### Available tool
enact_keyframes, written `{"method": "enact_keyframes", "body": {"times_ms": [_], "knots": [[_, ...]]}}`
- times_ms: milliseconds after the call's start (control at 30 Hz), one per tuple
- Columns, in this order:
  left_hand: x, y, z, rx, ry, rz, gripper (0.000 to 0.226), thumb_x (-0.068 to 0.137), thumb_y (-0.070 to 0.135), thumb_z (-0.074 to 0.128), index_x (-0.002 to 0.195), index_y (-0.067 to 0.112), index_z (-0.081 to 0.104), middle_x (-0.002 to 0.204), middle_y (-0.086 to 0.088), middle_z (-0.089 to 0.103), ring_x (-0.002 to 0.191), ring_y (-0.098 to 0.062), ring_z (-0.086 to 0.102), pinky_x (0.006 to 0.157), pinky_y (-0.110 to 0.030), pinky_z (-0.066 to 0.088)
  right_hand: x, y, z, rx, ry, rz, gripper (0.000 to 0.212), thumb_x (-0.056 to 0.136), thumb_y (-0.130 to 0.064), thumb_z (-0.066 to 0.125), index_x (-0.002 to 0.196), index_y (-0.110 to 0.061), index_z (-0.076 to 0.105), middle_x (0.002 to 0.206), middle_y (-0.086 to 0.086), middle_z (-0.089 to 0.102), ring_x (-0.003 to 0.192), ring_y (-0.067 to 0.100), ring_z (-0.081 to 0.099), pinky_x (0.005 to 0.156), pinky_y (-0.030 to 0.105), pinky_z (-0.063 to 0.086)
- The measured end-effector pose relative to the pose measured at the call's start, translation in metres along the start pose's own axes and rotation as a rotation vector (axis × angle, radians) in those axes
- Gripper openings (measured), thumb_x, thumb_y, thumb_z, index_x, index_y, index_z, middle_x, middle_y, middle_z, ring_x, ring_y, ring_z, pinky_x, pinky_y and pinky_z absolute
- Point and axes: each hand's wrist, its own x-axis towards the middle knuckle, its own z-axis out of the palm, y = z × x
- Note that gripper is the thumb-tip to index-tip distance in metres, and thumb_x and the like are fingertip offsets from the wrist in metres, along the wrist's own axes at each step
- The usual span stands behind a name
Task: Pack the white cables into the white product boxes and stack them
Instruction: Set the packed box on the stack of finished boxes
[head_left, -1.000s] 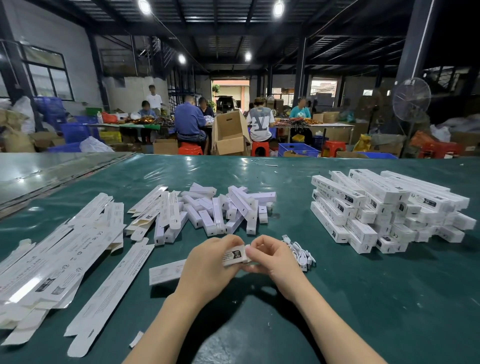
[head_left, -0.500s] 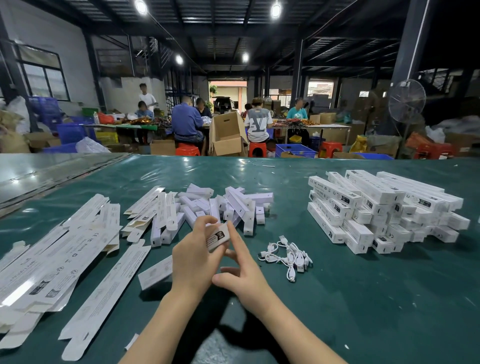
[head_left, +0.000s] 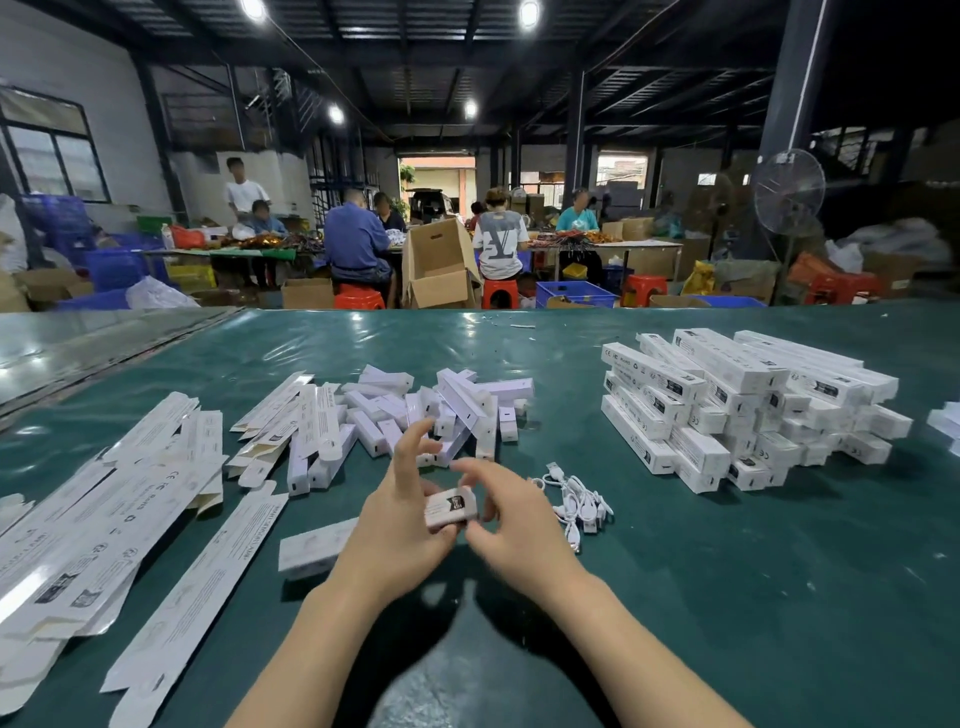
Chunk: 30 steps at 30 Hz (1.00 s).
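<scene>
So the thing that matters here is the product box (head_left: 451, 508). It sits right between the hands, low over the green worktop (head_left: 727, 597), with its long axis running roughly 9 to 3 o'clock. The dark-labelled end points at the right hand (head_left: 519, 525), and the far end pokes out past the left hand (head_left: 400, 525) around 8 o'clock. The left hand grips the box around its middle with a couple of fingers sticking up free. The right hand has its fingers curled over the labelled end and looks like it's pinching the flap, though it's a bit blurred. I can't tell if a cable is already inside. The loose white cables (head_left: 576, 499) lie just beside the right hand at about 3 o'clock, so that hand is clearly the nearer one for a grab. The stack of packed boxes (head_left: 748, 400) is well apart at 1 to 2 o'clock, also on the right hand's side. My guess is the flap gets closed, then the box goes over there. Compared with half a second ago, the box has come down from a tilt toward 1 o'clock to nearly level. The right hand, which had straight fingers next to it, is now wrapped over the end.
</scene>
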Motion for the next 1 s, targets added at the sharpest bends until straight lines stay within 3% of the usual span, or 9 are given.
{"method": "enact_keyframes", "body": {"times_ms": [100, 200, 367, 467, 567, 700, 800, 900, 1000], "knots": [[-0.002, 0.003, 0.005, -0.118, 0.006, -0.032, 0.079, 0.064, 0.005, 0.054, 0.122, 0.043, 0.017, 0.119, 0.004, 0.047, 0.085, -0.004, 0.06, 0.077, -0.023, 0.051, -0.002, 0.001, 0.005, -0.102, -0.161, -0.056, 0.026, 0.071, -0.002, 0.058, 0.097, -0.007, 0.06, 0.084, -0.001, 0.05, 0.073, 0.008, 0.04, 0.067, 0.019, 0.028], [-0.003, 0.003, 0.004, -0.144, 0.209, 0.019, 0.069, 0.06, 0.006, 0.05, 0.118, 0.035, 0.024, 0.118, -0.001, 0.048, 0.101, -0.01, 0.052, 0.078, -0.008, 0.04, 0.004, 0.002, -0.004, 0.0, -0.107, -0.009, 0.014, 0.069, 0.004, 0.061, 0.073, -0.008, 0.056, 0.074, -0.008, 0.04, 0.066, 0.01, 0.039, 0.062, 0.018, 0.03], [0.005, 0.005, -0.008, -0.265, 0.554, -0.022, 0.059, 0.064, 0.007, 0.052, 0.11, 0.036, 0.028, 0.103, 0.012, 0.049, 0.088, 0.007, 0.051, 0.078, -0.007, 0.037, 0.018, 0.016, -0.057, 0.195, 0.478, 0.269, 0.025, 0.079, 0.0, 0.064, 0.078, -0.021, 0.05, 0.088, 0.004, 0.055, 0.065, 0.01, 0.051, 0.057, 0.017, 0.04], [0.003, 0.004, -0.003, -0.232, 0.505, -0.062, 0.05, 0.069, 0.013, 0.053, 0.111, 0.025, 0.031, 0.094, 0.012, 0.05, 0.082, 0.0, 0.053, 0.075, -0.018, 0.041, 0.026, 0.031, -0.083, 0.103, 0.853, 0.379, 0.014, 0.084, -0.001, 0.06, 0.089, -0.012, 0.055, 0.099, 0.008, 0.048, 0.067, 0.009, 0.051, 0.062, 0.007, 0.043], [0.0, 0.005, 0.003, -0.202, 0.403, -0.074, 0.049, 0.071, 0.019, 0.053, 0.114, 0.024, 0.031, 0.086, 0.009, 0.055, 0.078, -0.008, 0.056, 0.072, -0.024, 0.042, 0.041, 0.045, -0.105, 0.092, 1.043, 0.556, 0.009, 0.087, -0.002, 0.055, 0.096, -0.004, 0.058, 0.114, 0.012, 0.043, 0.08, 0.02, 0.053, 0.078, 0.025, 0.046], [0.002, 0.003, 0.003, -0.184, 0.367, -0.11, 0.043, 0.075, 0.024, 0.052, 0.114, 0.027, 0.034, 0.084, 0.01, 0.057, 0.079, -0.005, 0.056, 0.07, -0.025, 0.044, 0.059, 0.055, -0.136, 0.102, 1.068, 0.73, 0.03, 0.09, -0.001, 0.05, 0.119, -0.002, 0.055, 0.133, 0.015, 0.035, 0.086, 0.022, 0.05, 0.079, 0.024, 0.041], [0.007, -0.001, 0.0, -0.16, 0.379, -0.175, 0.03, 0.082, 0.013, 0.059, 0.1, 0.031, 0.043, 0.08, 0.011, 0.059, 0.077, -0.007, 0.057, 0.067, -0.027, 0.042, 0.063, 0.05, -0.139, 0.097, 1.008, 0.7, 0.042, 0.086, 0.001, 0.053, 0.127, -0.008, 0.05, 0.142, 0.014, 0.025, 0.09, 0.023, 0.048, 0.08, 0.03, 0.042], [0.009, -0.007, -0.002, -0.066, 0.332, -0.274, 0.035, 0.078, 0.004, 0.06, 0.085, 0.036, 0.047, 0.08, 0.011, 0.06, 0.08, -0.015, 0.056, 0.067, -0.028, 0.039, 0.055, 0.037, -0.12, 0.116, 1.046, 0.598, 0.036, 0.082, 0.006, 0.048, 0.114, -0.009, 0.057, 0.14, 0.013, 0.031, 0.098, 0.025, 0.048, 0.074, 0.017, 0.034], [0.009, -0.015, -0.008, 0.2, 0.22, -0.392, 0.018, 0.079, 0.012, 0.058, 0.088, 0.028, 0.058, 0.095, 0.008, 0.062, 0.104, -0.02, 0.05, 0.082, -0.033, 0.038, 0.03, 0.029, -0.071, 0.268, 0.956, 0.622, 0.027, 0.079, 0.007, 0.047, 0.088, -0.016, 0.058, 0.119, 0.012, 0.053, 0.088, 0.018, 0.048, 0.072, 0.021, 0.031]]}}
